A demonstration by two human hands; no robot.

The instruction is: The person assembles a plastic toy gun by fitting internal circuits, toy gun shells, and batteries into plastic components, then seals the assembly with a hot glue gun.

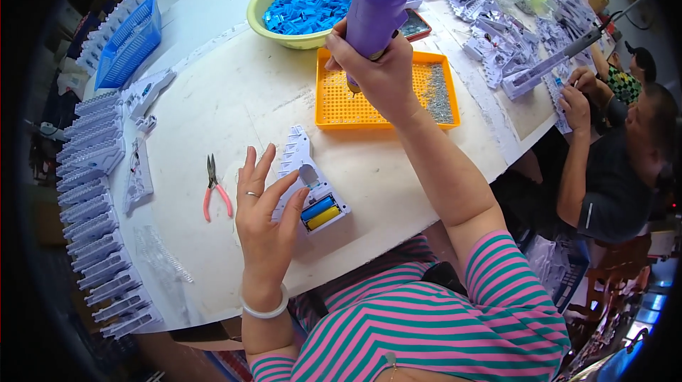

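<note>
My right hand (380,73) grips a purple electric screwdriver (373,9), its tip lowered into an orange perforated tray (334,108) that holds small metal screws (438,94). My left hand (264,208) hovers open, fingers spread, just left of a pale lavender plastic toy part (307,183) with a blue and a yellow block set in it. That part lies flat on the white table (234,98). The fingertips are close to the part; whether they touch it is unclear.
Pink-handled pliers (213,187) lie left of my left hand. A green bowl of blue pieces (305,6) stands at the back. Rows of lavender parts (96,190) line the left edge, a blue basket (131,41) behind them. Another person (611,162) works at right among more parts.
</note>
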